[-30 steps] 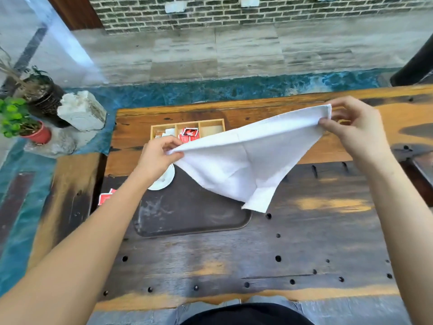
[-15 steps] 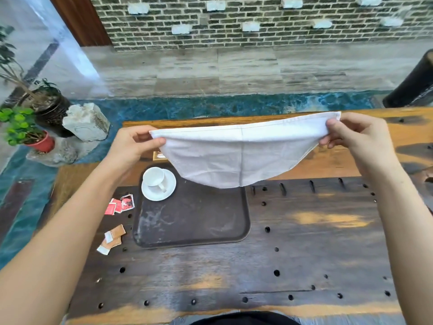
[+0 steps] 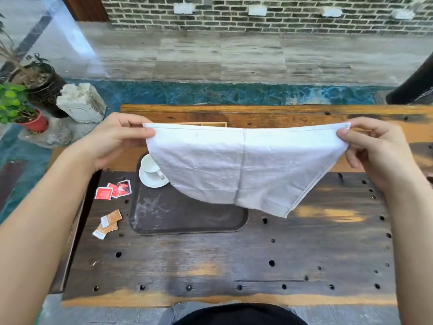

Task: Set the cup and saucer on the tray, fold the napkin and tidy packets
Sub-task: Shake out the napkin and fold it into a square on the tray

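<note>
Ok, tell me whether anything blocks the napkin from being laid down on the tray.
Only partly. The cup on its saucer takes the far left corner of the tray. The napkin hangs in the air between the left hand and right hand; the visible rest of the tray is bare.

Bright soft daylight, wide-angle edge distortion

One napkin [image 3: 236,170], cup [image 3: 150,163], saucer [image 3: 152,181], tray [image 3: 187,214]; three red packets [image 3: 113,190], two brown packets [image 3: 108,222]
</note>
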`<state>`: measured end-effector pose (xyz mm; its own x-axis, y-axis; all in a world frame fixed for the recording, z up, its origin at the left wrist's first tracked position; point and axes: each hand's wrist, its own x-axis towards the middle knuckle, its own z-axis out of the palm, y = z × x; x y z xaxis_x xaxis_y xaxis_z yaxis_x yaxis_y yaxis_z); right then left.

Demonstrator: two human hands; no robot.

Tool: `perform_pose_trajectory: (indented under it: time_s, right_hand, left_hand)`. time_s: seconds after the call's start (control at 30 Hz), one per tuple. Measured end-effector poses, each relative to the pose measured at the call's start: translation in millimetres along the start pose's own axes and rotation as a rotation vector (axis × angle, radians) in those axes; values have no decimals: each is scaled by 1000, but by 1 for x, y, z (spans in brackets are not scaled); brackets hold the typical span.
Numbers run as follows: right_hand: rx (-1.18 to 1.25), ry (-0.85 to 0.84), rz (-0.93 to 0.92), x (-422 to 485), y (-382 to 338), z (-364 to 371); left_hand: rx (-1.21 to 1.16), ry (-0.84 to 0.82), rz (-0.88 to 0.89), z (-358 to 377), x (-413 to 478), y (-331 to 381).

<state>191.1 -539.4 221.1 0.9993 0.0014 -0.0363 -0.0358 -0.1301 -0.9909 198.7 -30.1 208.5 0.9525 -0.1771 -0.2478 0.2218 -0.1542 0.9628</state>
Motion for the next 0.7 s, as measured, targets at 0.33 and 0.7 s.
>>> perform_pose_trajectory:
  time_s: [0.33, 0.7]
  right_hand:
    - [-5, -26, 338, 72, 74, 59]
    - [132, 228, 421, 140, 142, 79]
  left_hand:
    - [139, 319, -198, 11, 73, -56]
    - [-6, 345, -302, 20, 148, -84]
